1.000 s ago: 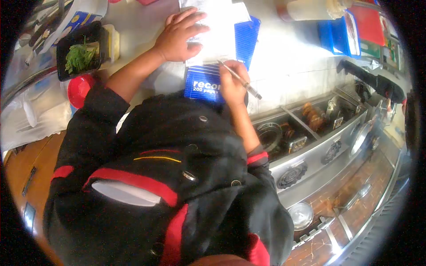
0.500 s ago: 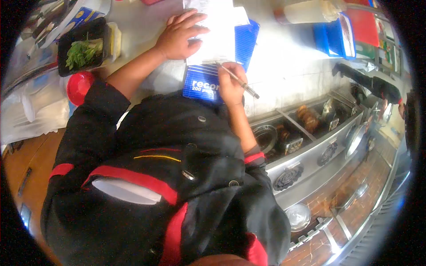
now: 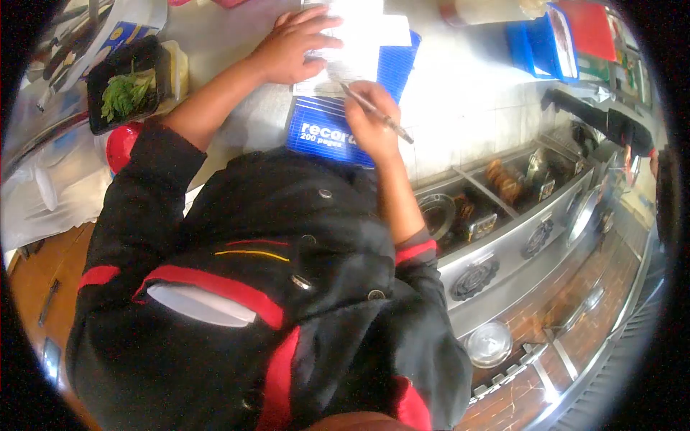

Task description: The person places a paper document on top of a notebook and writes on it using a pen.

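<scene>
A white sheet of paper, washed out by glare, lies over a blue record book on the steel counter. My left hand rests on the sheet's left side, its fingers spread. In my right hand a pen is pinched, its tip at the paper's lower edge. That hand lies over the right part of the book and hides some of its cover lettering. A smaller white slip sticks out on the right.
A black tub of green leaves and a red bowl stand left. At right are a blue container, a red board and a stove with burners. Another person's dark sleeve reaches in at far right.
The view has shifted slightly. The pen tip and my right hand have moved a little left along the paper's lower edge. My left hand stays spread on the sheet.
</scene>
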The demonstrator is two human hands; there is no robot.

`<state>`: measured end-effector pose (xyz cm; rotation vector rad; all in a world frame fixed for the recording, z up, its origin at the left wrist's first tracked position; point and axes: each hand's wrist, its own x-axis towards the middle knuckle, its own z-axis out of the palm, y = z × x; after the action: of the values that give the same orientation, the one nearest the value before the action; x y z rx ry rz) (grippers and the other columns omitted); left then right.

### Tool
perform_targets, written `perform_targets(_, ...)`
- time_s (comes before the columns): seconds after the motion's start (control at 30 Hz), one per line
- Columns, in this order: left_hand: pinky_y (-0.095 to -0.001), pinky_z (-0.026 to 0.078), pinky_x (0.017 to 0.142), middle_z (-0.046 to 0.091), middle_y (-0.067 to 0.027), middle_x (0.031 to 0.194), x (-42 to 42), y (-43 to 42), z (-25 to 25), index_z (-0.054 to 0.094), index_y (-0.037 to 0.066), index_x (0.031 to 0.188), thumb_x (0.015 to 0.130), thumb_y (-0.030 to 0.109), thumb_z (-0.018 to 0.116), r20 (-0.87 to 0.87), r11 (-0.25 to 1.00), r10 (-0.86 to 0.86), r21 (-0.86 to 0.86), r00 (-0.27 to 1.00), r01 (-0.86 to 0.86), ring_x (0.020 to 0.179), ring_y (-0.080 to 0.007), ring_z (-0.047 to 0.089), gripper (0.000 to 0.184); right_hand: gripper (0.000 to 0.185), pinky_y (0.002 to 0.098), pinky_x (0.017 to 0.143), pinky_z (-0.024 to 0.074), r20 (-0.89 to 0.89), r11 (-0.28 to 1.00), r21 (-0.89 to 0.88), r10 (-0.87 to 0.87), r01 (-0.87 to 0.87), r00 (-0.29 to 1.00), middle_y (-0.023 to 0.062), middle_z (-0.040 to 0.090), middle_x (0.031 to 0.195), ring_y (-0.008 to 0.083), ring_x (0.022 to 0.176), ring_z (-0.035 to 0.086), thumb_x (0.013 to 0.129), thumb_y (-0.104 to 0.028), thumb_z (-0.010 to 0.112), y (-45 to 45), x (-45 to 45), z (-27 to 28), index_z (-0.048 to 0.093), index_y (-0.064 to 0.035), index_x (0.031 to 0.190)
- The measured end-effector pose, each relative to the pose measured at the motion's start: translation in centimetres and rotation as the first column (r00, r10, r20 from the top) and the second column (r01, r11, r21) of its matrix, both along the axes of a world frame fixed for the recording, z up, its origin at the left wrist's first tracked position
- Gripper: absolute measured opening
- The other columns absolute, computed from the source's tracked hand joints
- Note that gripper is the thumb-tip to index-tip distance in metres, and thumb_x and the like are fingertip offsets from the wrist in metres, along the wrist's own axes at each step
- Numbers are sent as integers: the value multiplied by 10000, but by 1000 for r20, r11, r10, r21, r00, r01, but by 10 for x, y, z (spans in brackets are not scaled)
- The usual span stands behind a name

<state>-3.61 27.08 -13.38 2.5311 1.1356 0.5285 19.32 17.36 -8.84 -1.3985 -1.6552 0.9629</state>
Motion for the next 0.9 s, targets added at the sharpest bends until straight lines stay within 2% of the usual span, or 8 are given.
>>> perform_targets(0.13, -586, 290, 1146, 455, -22, 1575, 3, -1, -3, 672, 242, 1298, 769, 297, 795, -1, 1000, 11, 20, 1000, -11, 1504, -327, 310, 545, 144, 340, 732, 536, -5, 1000, 15, 1, -1, 1000, 95, 707, 853, 210, 773, 669, 855, -117, 708, 8, -6, -11, 704, -6, 948)
perform_targets(0.2, -585, 291, 1146, 455, -14, 1576, 3, -2, -4, 675, 255, 1291, 755, 315, 810, 23, 998, 22, 51, 999, -24, 1504, -326, 311, 556, 123, 396, 687, 540, 40, 995, 99, 17, -21, 999, 161, 687, 828, 317, 747, 676, 825, -158, 692, 11, -8, -10, 684, -39, 858)
perform_targets(0.3, -586, 291, 1146, 457, -6, 1574, 2, 1, -4, 677, 265, 1285, 745, 324, 821, 34, 999, 1, 52, 999, -3, 1501, -325, 318, 562, 135, 364, 709, 542, 64, 997, 67, 33, -37, 997, 139, 705, 822, 267, 762, 684, 843, -160, 715, 12, -11, -9, 711, -26, 853)
perform_targets(0.53, -580, 302, 1138, 466, 9, 1567, 5, 0, -4, 683, 277, 1272, 719, 313, 837, 38, 998, 29, 54, 999, -31, 1497, -310, 329, 575, 141, 385, 715, 548, 75, 997, 66, 34, -39, 997, 143, 713, 840, 287, 759, 688, 844, -169, 709, 14, -11, -16, 715, -29, 856)
perform_targets(0.7, -574, 312, 1129, 469, 14, 1564, 3, 0, 2, 695, 279, 1252, 703, 312, 849, 1, 999, 28, 34, 1000, -28, 1492, -307, 338, 572, 112, 378, 699, 548, 105, 984, 159, 69, -85, 992, 147, 712, 825, 287, 748, 687, 845, -133, 711, 18, -12, -10, 723, -25, 867)
perform_targets(0.73, -574, 312, 1129, 469, 14, 1564, 3, 0, 0, 695, 279, 1252, 703, 312, 849, 1, 999, 29, 32, 1000, -29, 1492, -307, 338, 572, 112, 378, 699, 548, 104, 984, 157, 70, -86, 992, 147, 712, 825, 287, 748, 687, 845, -133, 711, 17, -12, -11, 723, -25, 867)
perform_targets(0.8, -576, 314, 1125, 477, 16, 1558, 6, 2, 0, 700, 276, 1243, 685, 317, 855, 61, 998, 24, 57, 998, -27, 1489, -305, 342, 581, 110, 376, 700, 546, 84, 996, 29, 86, -88, 993, 148, 715, 831, 287, 753, 689, 850, -130, 708, 19, -10, -11, 726, -23, 870)
perform_targets(0.9, -575, 314, 1121, 486, 16, 1551, 6, 1, 4, 707, 271, 1234, 667, 323, 861, 34, 998, 35, 47, 999, -37, 1489, -303, 344, 589, 110, 376, 704, 545, 99, 992, 71, 95, -102, 990, 151, 716, 837, 287, 759, 690, 854, -126, 704, 19, -11, -14, 724, -19, 868)
